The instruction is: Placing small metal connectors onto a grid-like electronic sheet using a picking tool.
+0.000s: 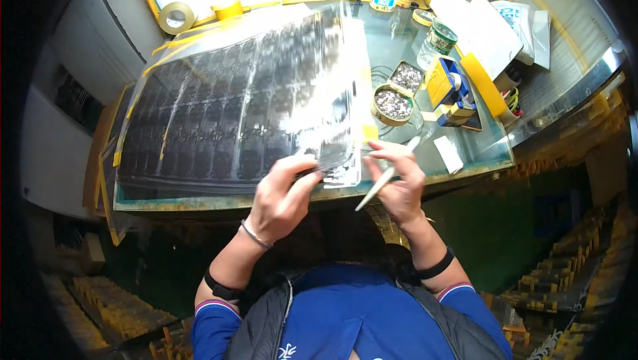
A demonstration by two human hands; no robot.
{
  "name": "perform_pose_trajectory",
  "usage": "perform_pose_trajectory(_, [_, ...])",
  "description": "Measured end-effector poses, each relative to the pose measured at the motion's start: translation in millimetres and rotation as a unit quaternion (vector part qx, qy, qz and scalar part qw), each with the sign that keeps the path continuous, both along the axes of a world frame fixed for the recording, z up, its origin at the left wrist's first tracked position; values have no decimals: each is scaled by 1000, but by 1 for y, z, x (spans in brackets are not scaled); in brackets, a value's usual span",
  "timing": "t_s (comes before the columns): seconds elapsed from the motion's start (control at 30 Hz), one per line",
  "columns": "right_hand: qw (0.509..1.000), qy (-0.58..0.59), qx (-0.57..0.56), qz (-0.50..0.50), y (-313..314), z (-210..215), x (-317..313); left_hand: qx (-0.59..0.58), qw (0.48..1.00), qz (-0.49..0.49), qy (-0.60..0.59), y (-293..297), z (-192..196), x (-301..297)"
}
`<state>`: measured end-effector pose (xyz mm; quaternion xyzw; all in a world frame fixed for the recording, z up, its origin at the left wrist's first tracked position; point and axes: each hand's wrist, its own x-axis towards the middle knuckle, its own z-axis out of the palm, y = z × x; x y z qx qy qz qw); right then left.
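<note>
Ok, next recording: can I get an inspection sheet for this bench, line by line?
Surface: glass-topped bench, yellow tape along its edges.
Job's things: large dark compartmented tray under a clear film sheet; white stick-like tool.
Clutter: two round tins of small parts, tape rolls, blue-yellow box, white board.
Grips: left hand pinches the film's near edge; right hand holds the tool.
Cables: thin dark wires beside the tins.
Surroundings: stacked trays below the bench.

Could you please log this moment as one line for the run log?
left hand: holds clear film sheet edge | right hand: holds white stick tool | below: dark compartment tray | nearby: round dish
</note>
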<state>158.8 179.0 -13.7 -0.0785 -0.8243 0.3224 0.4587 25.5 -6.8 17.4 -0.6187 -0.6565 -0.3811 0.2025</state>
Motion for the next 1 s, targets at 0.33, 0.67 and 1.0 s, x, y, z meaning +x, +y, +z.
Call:
perform_pose_trajectory(0.33, [994,-1,-67,86,10,5,40,-83,995,-43,-42,-14,-8,8])
perform_pose_trajectory(0.67, [984,-52,77,151,-9,11,25,-113,993,32,-18,-16,-22,24])
perform_pose_trajectory(1.0, [987,-48,72,136,-12,11,24,-130,991,29,-22,-6,-18,27])
